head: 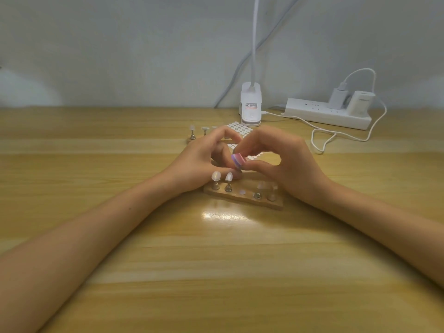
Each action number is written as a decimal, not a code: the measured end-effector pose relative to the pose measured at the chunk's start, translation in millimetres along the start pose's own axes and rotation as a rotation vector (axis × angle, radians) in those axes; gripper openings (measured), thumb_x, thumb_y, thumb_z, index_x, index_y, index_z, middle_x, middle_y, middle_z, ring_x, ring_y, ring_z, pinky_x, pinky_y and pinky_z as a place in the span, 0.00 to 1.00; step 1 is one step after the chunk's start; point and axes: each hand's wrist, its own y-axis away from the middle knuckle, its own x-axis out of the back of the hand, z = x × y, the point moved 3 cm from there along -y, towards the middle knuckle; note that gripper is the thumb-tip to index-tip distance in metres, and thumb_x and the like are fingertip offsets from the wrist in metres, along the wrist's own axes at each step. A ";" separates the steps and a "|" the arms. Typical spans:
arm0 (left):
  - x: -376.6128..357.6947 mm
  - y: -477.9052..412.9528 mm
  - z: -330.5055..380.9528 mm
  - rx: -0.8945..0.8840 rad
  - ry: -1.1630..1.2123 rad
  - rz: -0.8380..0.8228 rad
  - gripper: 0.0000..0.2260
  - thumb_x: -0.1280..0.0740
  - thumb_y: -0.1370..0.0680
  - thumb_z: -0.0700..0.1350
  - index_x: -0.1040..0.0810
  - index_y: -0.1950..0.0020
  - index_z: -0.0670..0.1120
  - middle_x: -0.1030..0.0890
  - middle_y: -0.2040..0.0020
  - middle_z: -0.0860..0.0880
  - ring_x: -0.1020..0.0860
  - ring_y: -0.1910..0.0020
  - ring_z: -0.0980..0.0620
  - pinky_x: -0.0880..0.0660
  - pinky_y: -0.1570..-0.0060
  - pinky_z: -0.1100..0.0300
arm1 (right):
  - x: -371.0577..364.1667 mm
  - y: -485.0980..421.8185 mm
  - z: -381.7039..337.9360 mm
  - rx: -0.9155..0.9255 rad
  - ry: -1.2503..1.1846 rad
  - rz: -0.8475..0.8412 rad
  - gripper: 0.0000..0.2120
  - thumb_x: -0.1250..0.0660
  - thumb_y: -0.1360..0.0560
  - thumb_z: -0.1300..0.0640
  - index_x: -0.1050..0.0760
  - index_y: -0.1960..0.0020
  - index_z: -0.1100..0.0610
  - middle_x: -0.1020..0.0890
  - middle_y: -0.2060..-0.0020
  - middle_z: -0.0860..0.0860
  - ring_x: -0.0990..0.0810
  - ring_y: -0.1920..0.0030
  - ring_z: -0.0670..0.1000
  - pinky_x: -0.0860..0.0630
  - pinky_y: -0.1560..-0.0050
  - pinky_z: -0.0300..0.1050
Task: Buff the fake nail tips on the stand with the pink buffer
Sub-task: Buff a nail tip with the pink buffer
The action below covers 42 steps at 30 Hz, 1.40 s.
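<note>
Just above the long wooden stand (245, 200), our right hand (283, 162) pinches the pink block buffer (238, 160) for control; our left hand (201, 162) curls alongside, its hold hidden.

Soft, even light falls from overhead onto the pale glossy wooden bench (168, 272), where we see one white patch of glare (224, 216) just in front of the small wooden nail stand (242, 200). Shadows are faint and soft-edged. The clear nail tips (263, 186) at the stand's right end smear into blur, as does the pink-and-purple striped buffer block (238, 161). The bench's far edge bows with wide-angle distortion, and the pale grey wall (120, 44) glows brighter low at both sides.
</note>
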 end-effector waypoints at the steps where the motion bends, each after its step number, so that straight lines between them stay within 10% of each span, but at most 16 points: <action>1: -0.2 0.3 -0.2 0.004 0.002 -0.002 0.22 0.23 0.29 0.34 0.26 0.40 0.46 0.20 0.67 0.53 0.22 0.65 0.54 0.27 0.59 0.70 | -0.5 0.3 0.5 -0.003 0.004 -0.009 0.06 0.25 0.27 0.63 0.20 0.52 0.60 0.17 0.58 0.52 0.17 0.56 0.48 0.19 0.50 0.46; 32: 3.4 2.9 1.7 0.115 0.041 -0.046 0.22 0.23 0.28 0.37 0.25 0.38 0.49 0.13 0.53 0.51 0.15 0.51 0.55 0.23 0.52 0.68 | 12.4 1.2 13.6 -0.247 -0.239 0.104 0.15 0.27 0.27 0.53 0.21 0.45 0.60 0.16 0.55 0.52 0.15 0.55 0.50 0.17 0.51 0.48; 42: 0.5 2.3 1.5 0.108 0.050 0.044 0.22 0.21 0.32 0.35 0.24 0.42 0.47 0.14 0.59 0.51 0.16 0.60 0.59 0.25 0.58 0.71 | 6.2 -0.9 15.0 -0.268 -0.292 -0.012 0.15 0.27 0.28 0.54 0.21 0.45 0.62 0.16 0.54 0.57 0.16 0.53 0.53 0.17 0.51 0.48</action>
